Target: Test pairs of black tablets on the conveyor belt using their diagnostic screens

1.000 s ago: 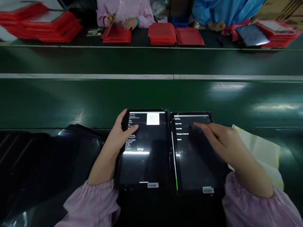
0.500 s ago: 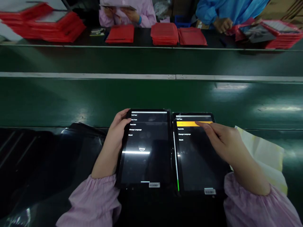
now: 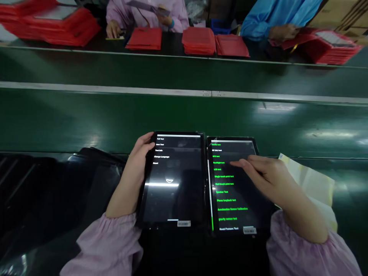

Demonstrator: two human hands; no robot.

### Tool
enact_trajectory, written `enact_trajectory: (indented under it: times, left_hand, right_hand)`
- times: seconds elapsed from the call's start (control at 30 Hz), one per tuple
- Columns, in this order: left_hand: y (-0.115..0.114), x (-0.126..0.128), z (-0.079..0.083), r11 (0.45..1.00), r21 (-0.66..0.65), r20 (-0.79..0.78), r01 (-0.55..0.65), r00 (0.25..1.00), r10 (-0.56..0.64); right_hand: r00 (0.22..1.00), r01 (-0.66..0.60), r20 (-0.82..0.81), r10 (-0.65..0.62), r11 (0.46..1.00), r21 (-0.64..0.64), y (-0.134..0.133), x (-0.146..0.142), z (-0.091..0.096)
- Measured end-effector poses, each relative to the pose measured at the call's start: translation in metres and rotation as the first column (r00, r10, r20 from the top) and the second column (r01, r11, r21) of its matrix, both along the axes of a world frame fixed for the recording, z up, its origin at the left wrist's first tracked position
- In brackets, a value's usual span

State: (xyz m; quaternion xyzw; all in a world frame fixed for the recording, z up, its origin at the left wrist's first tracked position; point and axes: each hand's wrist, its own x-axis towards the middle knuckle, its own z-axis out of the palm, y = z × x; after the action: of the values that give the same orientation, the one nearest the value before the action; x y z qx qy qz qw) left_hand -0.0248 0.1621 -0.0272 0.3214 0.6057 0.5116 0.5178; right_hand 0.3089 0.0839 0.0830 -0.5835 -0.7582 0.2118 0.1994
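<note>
Two black tablets lie side by side in front of me. My left hand (image 3: 140, 163) grips the left tablet (image 3: 175, 184) by its upper left edge, thumb on the bezel and fingers around the side. Its screen lists several white menu lines. The right tablet (image 3: 235, 188) displays a longer list, mostly in green text. Over that screen, my right hand (image 3: 267, 174) holds nothing and points with its index finger stretched out near the upper middle lines; whether the fingertip touches the glass I cannot tell. Both tablets carry a small barcode label at the bottom.
A creased pale sheet (image 3: 309, 184) lies right of the tablets, partly behind my right wrist. Dark glossy sheets or bags (image 3: 57, 191) are at the left. Across the green bench (image 3: 138, 115), stacks of red pouches (image 3: 198, 41) stand before two co-workers in pink and blue sleeves.
The right tablet's screen has switched from a short menu with a yellow highlighted line to a long green list. My right fingertip has moved slightly down and left. My left hand keeps its grip.
</note>
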Motion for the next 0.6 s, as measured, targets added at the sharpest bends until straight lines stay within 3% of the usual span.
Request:
enact_trajectory:
  times: [0.33,0.6]
  left_hand:
    - [-0.02,0.014,0.031,0.999,0.031,-0.031,0.043,0.999,-0.042]
    - [-0.019,0.008,0.027,0.987,-0.021,-0.063,0.158,0.985,-0.159]
  right_hand:
    - [0.999,-0.033,0.032,0.034,0.999,-0.034,0.002,0.005,-0.008]
    - [0.988,0.143,0.046,-0.147,0.986,0.086,-0.001,0.007,0.012]
